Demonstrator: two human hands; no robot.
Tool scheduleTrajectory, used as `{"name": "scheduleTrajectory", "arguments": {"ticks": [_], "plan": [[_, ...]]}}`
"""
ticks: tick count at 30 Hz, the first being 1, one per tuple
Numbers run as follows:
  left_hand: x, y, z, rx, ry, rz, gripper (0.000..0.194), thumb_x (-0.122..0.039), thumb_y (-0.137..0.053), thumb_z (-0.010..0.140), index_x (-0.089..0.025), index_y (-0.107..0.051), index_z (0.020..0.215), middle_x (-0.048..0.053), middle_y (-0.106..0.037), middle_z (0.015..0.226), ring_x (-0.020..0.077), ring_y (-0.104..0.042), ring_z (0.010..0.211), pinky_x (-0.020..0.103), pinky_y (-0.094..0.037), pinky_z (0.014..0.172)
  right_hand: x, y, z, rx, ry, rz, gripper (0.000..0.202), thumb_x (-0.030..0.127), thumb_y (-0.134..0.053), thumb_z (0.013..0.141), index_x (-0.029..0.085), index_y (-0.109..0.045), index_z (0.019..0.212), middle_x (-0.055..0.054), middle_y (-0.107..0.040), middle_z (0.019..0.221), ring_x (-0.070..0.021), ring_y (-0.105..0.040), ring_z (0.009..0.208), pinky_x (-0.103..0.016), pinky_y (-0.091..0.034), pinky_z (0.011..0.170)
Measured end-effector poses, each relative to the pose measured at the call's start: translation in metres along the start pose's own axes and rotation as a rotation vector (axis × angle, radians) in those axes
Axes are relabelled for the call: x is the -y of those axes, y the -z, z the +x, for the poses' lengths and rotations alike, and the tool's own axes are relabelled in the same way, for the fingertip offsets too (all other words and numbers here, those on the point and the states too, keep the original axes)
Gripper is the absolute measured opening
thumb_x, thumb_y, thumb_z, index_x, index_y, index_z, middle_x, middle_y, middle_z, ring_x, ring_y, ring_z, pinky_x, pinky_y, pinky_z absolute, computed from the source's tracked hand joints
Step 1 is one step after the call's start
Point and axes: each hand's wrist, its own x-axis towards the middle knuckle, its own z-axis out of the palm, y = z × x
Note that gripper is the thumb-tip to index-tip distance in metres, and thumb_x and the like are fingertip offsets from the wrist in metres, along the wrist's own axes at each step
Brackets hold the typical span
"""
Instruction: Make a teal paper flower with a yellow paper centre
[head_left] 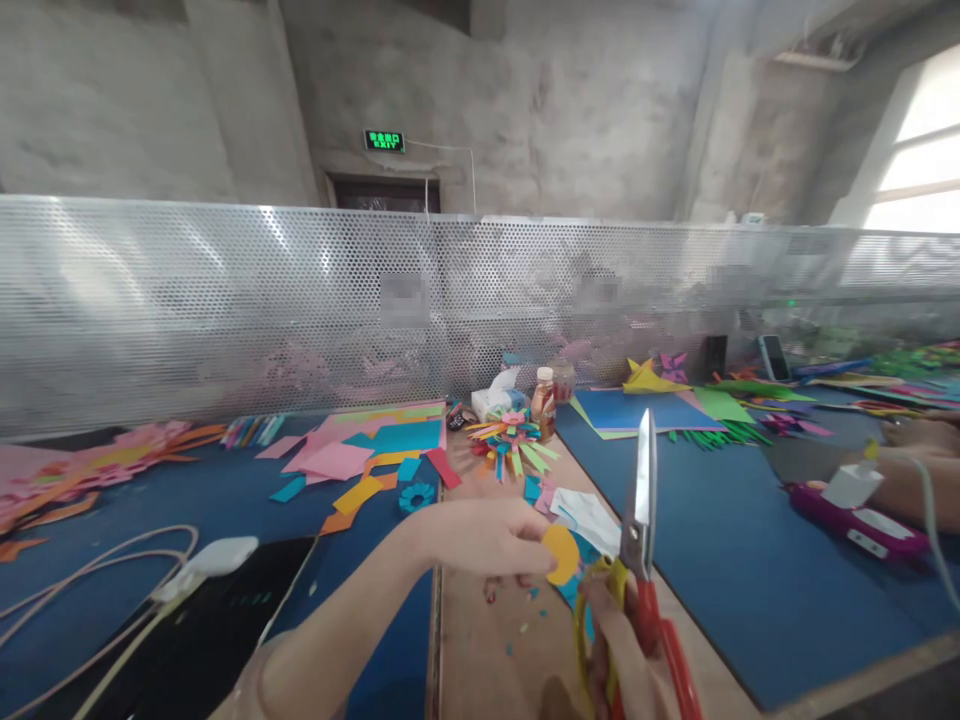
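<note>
- The wooden surface (476,640) is flanked by blue mats (720,500) and backed by a perforated metal screen (225,300).
- To the left, a dark flat device (225,620) is crossed by a pale cable (120,665).
- Coloured sheets (409,435) are spread in loose overlap beyond the left forearm; being thin, they would probably be creased by a firm pinch.
- Scissors with red handles (643,480) are held in the right hand (626,640), blades upright and nearly together. They are judged the heaviest thing held: stiff, slick along the metal, best taken by the handles. A yellow handle (617,580) is also seen at those fingers; whether a separate pair is held cannot be told.
- A many-coloured paper flower (514,430) is set near a capped bottle (544,400); its thin strips look easily bent.
- A yellow paper disc (561,555) is pinched narrowly between thumb and fingers of the left hand (487,535), above the surface and just left of the scissors. It should be light, fairly soft and easily bent, so a gentle hold at the rim is suited.
- Tiny paper scraps (523,628) are scattered below the left hand.
</note>
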Motion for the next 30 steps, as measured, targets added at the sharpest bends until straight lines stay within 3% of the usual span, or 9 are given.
{"name": "scheduleTrajectory", "arguments": {"ticks": [4,8,10,13,20,25,30], "plan": [[0.004,-0.008,0.01,0.149,0.017,0.032,0.015,-0.014,-0.043,0.071,-0.02,-0.047,0.057,-0.004,-0.047,0.052,0.0065,-0.039,0.034,0.016,-0.028,0.03,0.016,-0.014,0.005,0.022,-0.103,0.144,0.043,0.059,-0.062,0.07,0.019,-0.049,0.077,0.008,-0.038,0.042,-0.0063,-0.034,0.03,-0.015,-0.027,0.027],[0.015,-0.006,0.018,0.17,-0.063,-0.038,0.013,-0.017,-0.045,0.078,-0.019,-0.049,0.066,-0.006,-0.048,0.051,0.0067,-0.046,0.038,0.017,-0.039,0.04,0.025,-0.022,0.01,-0.009,-0.187,0.291,0.052,0.061,-0.071,0.058,0.019,-0.045,0.074,0.011,-0.033,0.039,-0.0024,-0.028,0.029,-0.011,-0.023,0.028],[0.021,-0.005,0.021,0.161,-0.161,-0.089,0.007,-0.021,-0.048,0.081,-0.019,-0.053,0.076,-0.005,-0.052,0.054,0.0081,-0.052,0.045,0.02,-0.044,0.049,0.025,-0.022,0.016,-0.06,-0.167,0.287,0.058,0.065,-0.072,0.051,0.019,-0.044,0.073,0.011,-0.036,0.039,-0.0042,-0.031,0.028,-0.013,-0.026,0.026],[0.027,-0.009,0.027,0.158,-0.248,-0.12,0.007,-0.022,-0.051,0.082,-0.019,-0.055,0.087,-0.003,-0.058,0.062,0.011,-0.058,0.055,0.022,-0.045,0.056,0.021,-0.019,0.027,-0.091,-0.08,0.284,0.057,0.064,-0.072,0.054,0.019,-0.045,0.074,0.01,-0.039,0.04,-0.0069,-0.034,0.028,-0.017,-0.03,0.025],[0.032,-0.024,0.042,0.003,-0.27,-0.255,0.017,-0.021,-0.046,0.084,-0.017,-0.06,0.092,-0.001,-0.058,0.068,0.01,-0.055,0.055,0.021,-0.042,0.055,0.012,-0.02,0.037,-0.156,0.048,0.205,0.049,0.061,-0.067,0.062,0.018,-0.046,0.074,0.007,-0.042,0.041,-0.006,-0.035,0.028,-0.015,-0.027,0.026],[0.03,-0.018,0.039,-0.248,-0.242,-0.199,0.016,-0.028,-0.051,0.081,-0.015,-0.057,0.072,-0.001,-0.058,0.063,0.0109,-0.054,0.056,0.021,-0.04,0.055,0.005,-0.021,0.035,-0.134,0.011,0.127,0.05,0.065,-0.063,0.064,0.021,-0.044,0.077,0.009,-0.037,0.041,-0.0067,-0.032,0.026,-0.016,-0.026,0.025],[0.026,-0.005,0.029,-0.274,-0.25,-0.167,0.016,-0.028,-0.052,0.081,-0.017,-0.055,0.07,-0.003,-0.058,0.06,0.0107,-0.054,0.056,0.021,-0.038,0.055,0.001,-0.016,0.038,-0.047,0.055,0.009,0.047,0.066,-0.054,0.071,0.019,-0.047,0.076,0.004,-0.046,0.049,-0.009,-0.041,0.034,-0.019,-0.034,0.03]]}}
